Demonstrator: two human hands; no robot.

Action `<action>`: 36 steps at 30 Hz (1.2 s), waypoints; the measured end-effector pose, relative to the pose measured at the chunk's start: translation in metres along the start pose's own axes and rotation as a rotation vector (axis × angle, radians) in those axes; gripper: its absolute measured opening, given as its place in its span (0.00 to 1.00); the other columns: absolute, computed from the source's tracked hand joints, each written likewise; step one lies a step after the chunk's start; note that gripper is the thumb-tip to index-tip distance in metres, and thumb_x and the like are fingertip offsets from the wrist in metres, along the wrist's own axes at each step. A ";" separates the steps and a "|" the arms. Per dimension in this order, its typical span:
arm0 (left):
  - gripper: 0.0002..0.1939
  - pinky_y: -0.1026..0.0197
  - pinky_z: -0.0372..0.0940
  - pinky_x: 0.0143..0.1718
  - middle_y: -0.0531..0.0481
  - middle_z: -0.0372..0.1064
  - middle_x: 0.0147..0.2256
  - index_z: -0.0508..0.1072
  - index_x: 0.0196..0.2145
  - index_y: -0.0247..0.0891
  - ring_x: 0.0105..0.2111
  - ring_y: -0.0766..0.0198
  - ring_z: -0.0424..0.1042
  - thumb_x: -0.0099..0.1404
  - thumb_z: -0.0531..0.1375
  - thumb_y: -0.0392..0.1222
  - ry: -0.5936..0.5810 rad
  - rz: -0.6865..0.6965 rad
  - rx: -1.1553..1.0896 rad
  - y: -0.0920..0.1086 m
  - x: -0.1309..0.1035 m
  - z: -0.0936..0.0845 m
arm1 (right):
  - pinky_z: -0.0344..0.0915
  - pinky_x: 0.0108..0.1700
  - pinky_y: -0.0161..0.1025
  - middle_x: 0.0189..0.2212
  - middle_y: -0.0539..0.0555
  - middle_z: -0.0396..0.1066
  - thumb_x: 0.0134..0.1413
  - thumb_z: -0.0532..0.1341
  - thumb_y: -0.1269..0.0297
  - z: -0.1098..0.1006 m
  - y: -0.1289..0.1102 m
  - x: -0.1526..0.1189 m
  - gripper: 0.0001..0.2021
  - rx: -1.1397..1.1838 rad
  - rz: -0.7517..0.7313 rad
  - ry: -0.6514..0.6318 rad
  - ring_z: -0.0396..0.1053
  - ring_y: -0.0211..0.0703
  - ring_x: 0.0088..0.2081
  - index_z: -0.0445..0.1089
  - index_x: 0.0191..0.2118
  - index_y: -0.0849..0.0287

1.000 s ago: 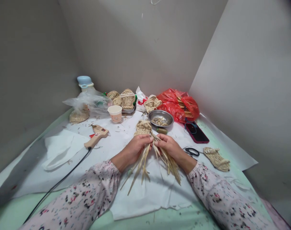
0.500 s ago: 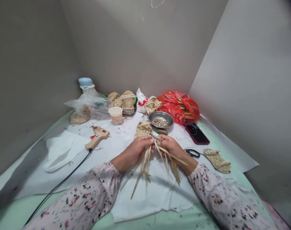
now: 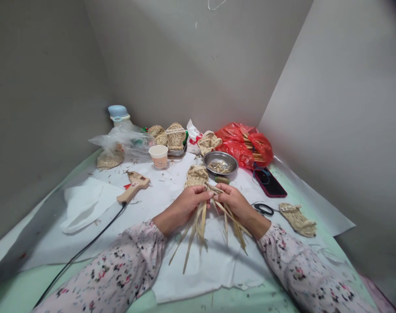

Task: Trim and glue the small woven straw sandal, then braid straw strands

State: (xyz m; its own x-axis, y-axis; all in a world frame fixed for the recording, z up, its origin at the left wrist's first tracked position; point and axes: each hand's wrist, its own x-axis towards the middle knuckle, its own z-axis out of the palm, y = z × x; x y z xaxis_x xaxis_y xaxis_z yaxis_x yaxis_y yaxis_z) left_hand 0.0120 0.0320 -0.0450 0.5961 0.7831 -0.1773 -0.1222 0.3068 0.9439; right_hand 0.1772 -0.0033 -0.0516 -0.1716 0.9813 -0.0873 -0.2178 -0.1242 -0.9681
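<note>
Between my hands is a small piece of straw weaving (image 3: 214,188), its loose pale straw strands (image 3: 198,226) fanning down toward me. My left hand (image 3: 193,202) pinches strands at its left side, thumb and fingers pressed together. On the other side my right hand (image 3: 233,201) grips the weaving and its strands, fingers curled. Both hands almost meet above the white cloth. Just beyond them lies a finished-looking woven straw piece (image 3: 196,174). The exact crossing of the strands is hidden by my fingers.
A glue gun (image 3: 134,188) with a black cord lies left, near a paper cup (image 3: 159,156). Behind my hands stands a metal bowl (image 3: 220,163) of straw scraps. Rightward are a red plastic bag (image 3: 233,141), a phone (image 3: 270,182), black-handled scissors (image 3: 264,209) and another woven piece (image 3: 297,219).
My hands have drawn slightly closer together at the strands. Some hanging strands have shifted, and one on the right now sits nearer my right wrist. The whole view has drifted slightly.
</note>
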 end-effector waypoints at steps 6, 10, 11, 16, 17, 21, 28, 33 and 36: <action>0.12 0.68 0.52 0.19 0.53 0.67 0.19 0.69 0.26 0.34 0.17 0.72 0.61 0.59 0.65 0.44 0.001 0.004 0.055 0.002 0.000 0.000 | 0.50 0.18 0.29 0.17 0.43 0.65 0.41 0.62 0.68 -0.003 -0.002 0.001 0.07 0.029 -0.003 -0.011 0.56 0.30 0.16 0.65 0.30 0.58; 0.08 0.68 0.60 0.24 0.49 0.70 0.23 0.72 0.29 0.32 0.22 0.70 0.67 0.56 0.66 0.39 -0.075 -0.007 -0.083 0.003 -0.001 0.001 | 0.48 0.18 0.29 0.18 0.45 0.67 0.43 0.62 0.68 -0.006 0.000 0.003 0.06 0.025 -0.012 -0.037 0.60 0.32 0.16 0.65 0.31 0.59; 0.08 0.67 0.62 0.25 0.48 0.71 0.24 0.72 0.29 0.32 0.23 0.69 0.69 0.55 0.66 0.38 -0.090 -0.010 -0.118 0.003 -0.001 0.000 | 0.50 0.18 0.30 0.19 0.46 0.69 0.43 0.61 0.68 -0.006 0.000 0.003 0.06 0.023 -0.021 -0.052 0.60 0.32 0.17 0.65 0.31 0.59; 0.06 0.67 0.64 0.24 0.48 0.71 0.25 0.71 0.30 0.32 0.23 0.67 0.71 0.53 0.64 0.35 -0.092 -0.042 -0.155 0.004 -0.001 -0.001 | 0.54 0.21 0.31 0.23 0.49 0.73 0.43 0.60 0.69 -0.005 0.000 0.004 0.07 -0.010 -0.046 -0.079 0.63 0.33 0.19 0.64 0.32 0.59; 0.06 0.67 0.63 0.24 0.49 0.71 0.25 0.70 0.30 0.32 0.22 0.68 0.70 0.53 0.63 0.34 -0.085 -0.043 -0.148 0.004 0.000 -0.001 | 0.54 0.21 0.31 0.22 0.49 0.72 0.42 0.60 0.69 -0.005 0.000 0.003 0.07 -0.027 -0.043 -0.066 0.62 0.33 0.18 0.64 0.32 0.59; 0.03 0.69 0.61 0.22 0.53 0.66 0.23 0.68 0.27 0.34 0.20 0.70 0.68 0.52 0.60 0.32 -0.069 -0.002 -0.089 0.001 0.001 0.000 | 0.51 0.19 0.30 0.18 0.45 0.68 0.41 0.60 0.68 -0.004 -0.002 0.002 0.07 -0.055 -0.038 -0.013 0.60 0.33 0.17 0.65 0.31 0.59; 0.02 0.70 0.59 0.20 0.56 0.60 0.20 0.66 0.25 0.35 0.18 0.72 0.64 0.54 0.57 0.34 -0.076 0.041 -0.072 -0.005 0.004 -0.001 | 0.47 0.16 0.30 0.16 0.44 0.65 0.40 0.60 0.67 -0.004 -0.003 0.002 0.07 -0.036 0.011 0.010 0.58 0.32 0.15 0.65 0.31 0.58; 0.03 0.67 0.60 0.19 0.51 0.66 0.22 0.66 0.26 0.35 0.18 0.68 0.67 0.53 0.56 0.37 -0.162 -0.011 -0.141 -0.003 0.001 -0.002 | 0.48 0.18 0.30 0.22 0.51 0.74 0.44 0.60 0.67 -0.004 -0.001 0.002 0.06 -0.038 -0.002 -0.095 0.61 0.33 0.18 0.64 0.32 0.59; 0.09 0.67 0.60 0.19 0.51 0.65 0.22 0.67 0.27 0.34 0.18 0.68 0.66 0.59 0.57 0.43 -0.183 -0.036 -0.153 0.000 -0.002 0.000 | 0.52 0.21 0.31 0.25 0.54 0.76 0.47 0.61 0.66 -0.005 0.002 0.002 0.06 -0.037 -0.012 -0.142 0.65 0.36 0.20 0.65 0.33 0.59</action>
State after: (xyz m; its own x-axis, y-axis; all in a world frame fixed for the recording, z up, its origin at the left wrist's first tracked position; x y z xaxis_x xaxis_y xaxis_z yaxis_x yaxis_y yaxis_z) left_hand 0.0110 0.0307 -0.0444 0.7341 0.6635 -0.1442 -0.2082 0.4221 0.8823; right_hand 0.1811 -0.0006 -0.0549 -0.3042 0.9516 -0.0438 -0.1856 -0.1043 -0.9771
